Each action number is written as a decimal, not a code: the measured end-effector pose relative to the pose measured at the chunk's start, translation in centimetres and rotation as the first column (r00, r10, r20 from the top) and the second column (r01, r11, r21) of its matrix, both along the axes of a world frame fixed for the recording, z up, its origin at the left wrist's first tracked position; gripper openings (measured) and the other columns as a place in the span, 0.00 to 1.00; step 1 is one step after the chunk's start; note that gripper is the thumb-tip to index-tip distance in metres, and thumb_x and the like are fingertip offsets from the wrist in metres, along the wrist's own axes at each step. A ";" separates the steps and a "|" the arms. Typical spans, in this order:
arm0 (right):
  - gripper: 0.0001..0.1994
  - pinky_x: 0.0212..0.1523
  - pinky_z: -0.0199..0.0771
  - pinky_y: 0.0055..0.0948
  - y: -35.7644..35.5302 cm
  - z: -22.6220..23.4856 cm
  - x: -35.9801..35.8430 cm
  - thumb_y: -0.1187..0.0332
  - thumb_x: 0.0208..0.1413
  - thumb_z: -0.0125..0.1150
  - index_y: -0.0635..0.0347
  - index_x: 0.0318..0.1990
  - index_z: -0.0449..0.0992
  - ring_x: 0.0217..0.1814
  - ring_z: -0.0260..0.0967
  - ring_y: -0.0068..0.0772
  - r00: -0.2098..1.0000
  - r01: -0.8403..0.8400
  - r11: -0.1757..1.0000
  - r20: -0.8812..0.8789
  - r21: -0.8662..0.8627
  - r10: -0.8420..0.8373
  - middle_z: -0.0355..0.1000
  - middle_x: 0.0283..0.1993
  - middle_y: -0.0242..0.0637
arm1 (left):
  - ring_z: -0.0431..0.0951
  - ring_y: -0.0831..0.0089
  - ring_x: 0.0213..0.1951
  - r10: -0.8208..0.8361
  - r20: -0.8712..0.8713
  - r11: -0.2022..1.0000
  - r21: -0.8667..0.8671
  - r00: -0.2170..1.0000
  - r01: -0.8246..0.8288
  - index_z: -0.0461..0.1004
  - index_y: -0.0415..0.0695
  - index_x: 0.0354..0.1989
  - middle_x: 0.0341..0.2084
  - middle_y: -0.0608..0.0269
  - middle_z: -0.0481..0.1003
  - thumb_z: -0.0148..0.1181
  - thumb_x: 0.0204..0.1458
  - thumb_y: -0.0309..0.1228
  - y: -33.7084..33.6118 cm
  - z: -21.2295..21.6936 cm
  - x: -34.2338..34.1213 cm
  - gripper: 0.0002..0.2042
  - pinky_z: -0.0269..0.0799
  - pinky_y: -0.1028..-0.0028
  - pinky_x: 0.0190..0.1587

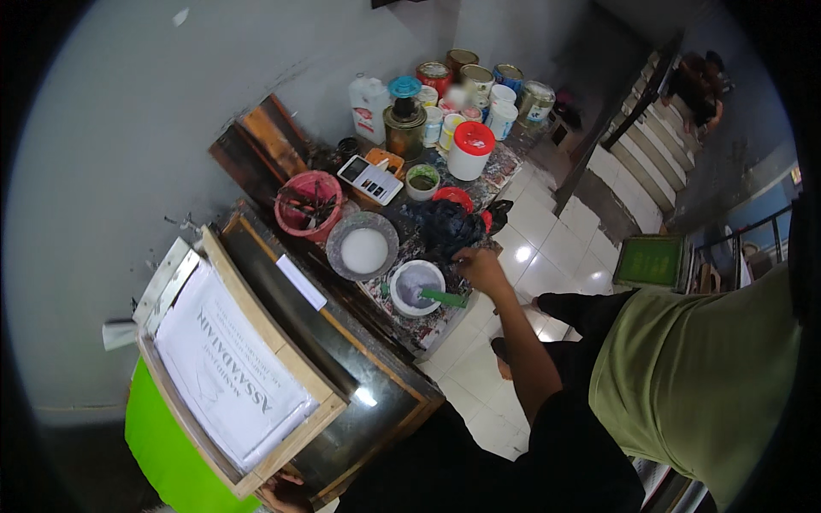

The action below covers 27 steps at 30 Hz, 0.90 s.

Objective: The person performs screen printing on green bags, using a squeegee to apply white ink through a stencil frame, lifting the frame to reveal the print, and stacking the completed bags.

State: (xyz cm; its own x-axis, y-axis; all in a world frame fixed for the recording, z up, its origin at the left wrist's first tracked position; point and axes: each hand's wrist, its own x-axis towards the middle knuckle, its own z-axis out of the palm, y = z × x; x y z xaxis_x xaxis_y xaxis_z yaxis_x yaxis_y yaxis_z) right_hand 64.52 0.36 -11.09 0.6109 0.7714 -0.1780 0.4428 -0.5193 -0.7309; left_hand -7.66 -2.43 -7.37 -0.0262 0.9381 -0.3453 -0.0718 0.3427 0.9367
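My right hand (pixel 481 268) reaches over the edge of the cluttered table, its fingers pinched at the near edge of a crumpled dark cloth (pixel 445 224). Just left of it stands a white tub (pixel 398 295) of greyish paste, with a green-handled spreader (pixel 443 297) resting in it. At the lower edge my left hand (pixel 286 494), partly cut off, curls against the near corner of a wooden screen-printing frame (pixel 295 372). That frame is tilted above a dark, glossy board (pixel 342 376). White paper with printed lettering (pixel 231 350) shows within it, and bright green material (pixel 171 436) lies beneath.
Behind the tub are a bowl of white stuff (pixel 364 250), a pink bucket of tools (pixel 310 205) and a phone (pixel 370 179). Paint cans (pixel 476 83) and a red-lidded jar (pixel 471 150) stand farther back. Another person in an olive shirt (pixel 693 376) stands close at right; stairs (pixel 633 154) rise beyond.
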 end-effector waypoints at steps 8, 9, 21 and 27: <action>0.15 0.47 0.78 0.46 1.9 -0.7 -3.5 0.65 0.54 0.66 0.50 0.49 0.82 0.44 0.79 0.55 0.984 -0.034 0.999 0.175 -0.006 0.035 0.80 0.42 0.49 | 0.75 0.67 0.32 0.154 -0.049 0.981 0.131 0.987 -0.147 0.72 0.43 0.48 0.31 0.63 0.73 0.45 0.64 0.54 0.6 2.1 2.9 0.24 0.77 0.63 0.33; 0.15 0.47 0.78 0.46 2.3 -0.3 -3.5 0.65 0.54 0.66 0.50 0.50 0.82 0.44 0.79 0.55 0.982 -0.041 0.999 0.182 -0.031 0.046 0.81 0.42 0.48 | 0.75 0.67 0.32 0.123 -0.060 0.982 0.150 0.991 -0.113 0.72 0.43 0.47 0.31 0.64 0.73 0.45 0.64 0.54 0.8 1.9 2.6 0.24 0.77 0.63 0.32; 0.12 0.45 0.80 0.38 8.2 -3.3 -0.4 0.71 0.52 0.68 0.59 0.45 0.82 0.42 0.81 0.48 0.887 -0.461 0.882 0.055 0.097 0.458 0.81 0.39 0.49 | 0.72 0.71 0.27 0.279 0.013 0.956 0.094 0.960 -0.279 0.67 0.45 0.59 0.38 0.59 0.72 0.39 0.67 0.60 1.4 3.0 6.6 0.30 0.72 0.72 0.23; 0.20 0.42 0.79 0.40 9.4 -2.0 -1.5 0.70 0.51 0.70 0.60 0.52 0.77 0.41 0.80 0.50 0.974 -0.216 0.970 0.093 0.107 0.207 0.80 0.40 0.51 | 0.73 0.66 0.26 0.180 0.009 0.975 0.129 0.984 -0.179 0.70 0.43 0.51 0.31 0.58 0.74 0.41 0.64 0.61 0.4 3.5 7.1 0.30 0.72 0.69 0.26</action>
